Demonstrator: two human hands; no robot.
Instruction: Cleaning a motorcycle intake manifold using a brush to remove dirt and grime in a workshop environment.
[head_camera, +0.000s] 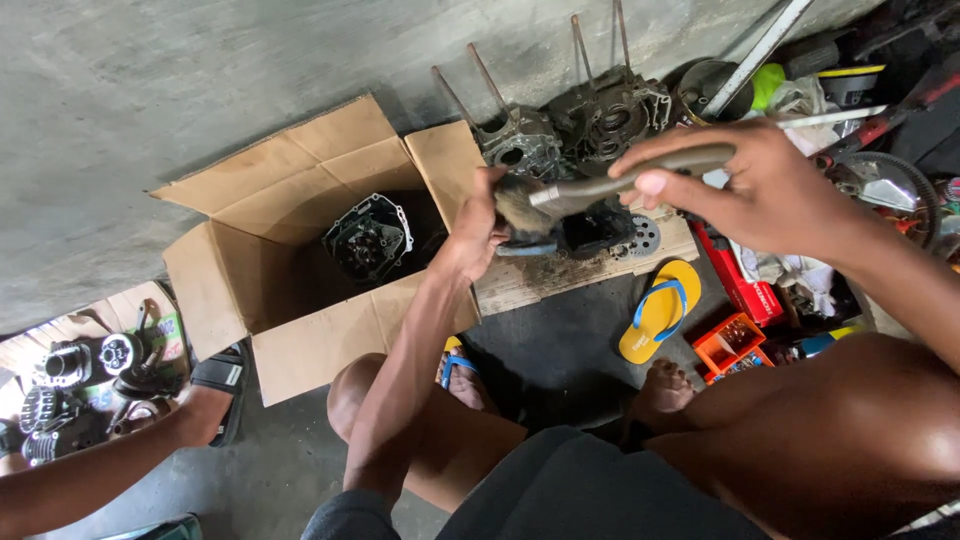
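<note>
The grey concrete floor (180, 90) carries everything here. On it stands the open brown cardboard box (262, 290), flaps spread, with a dark round metal engine cover (370, 238) lying in its shadowed bottom; what else is inside cannot be made out. Right of the box lies a dirty pale wooden board (530, 280), and behind it two grey metal engine crankcase halves (575, 125) with long studs sticking up. On the board sits a black greasy engine part (590, 230), mostly hidden by the hands, so its shape is hard to tell. The left hand (475, 225) grips this part at its left side, fingers wrapped round it. The right hand (745, 185) holds the grey handle of a worn paintbrush (600, 185), fingers closed on it, the bristles touching the part beside the left hand. A yellow flip-flop sandal with blue straps (660, 310) lies just below the board. At the left edge another person's forearm (90, 475) is cut off near a cluster of small engine parts (80, 385).
</note>
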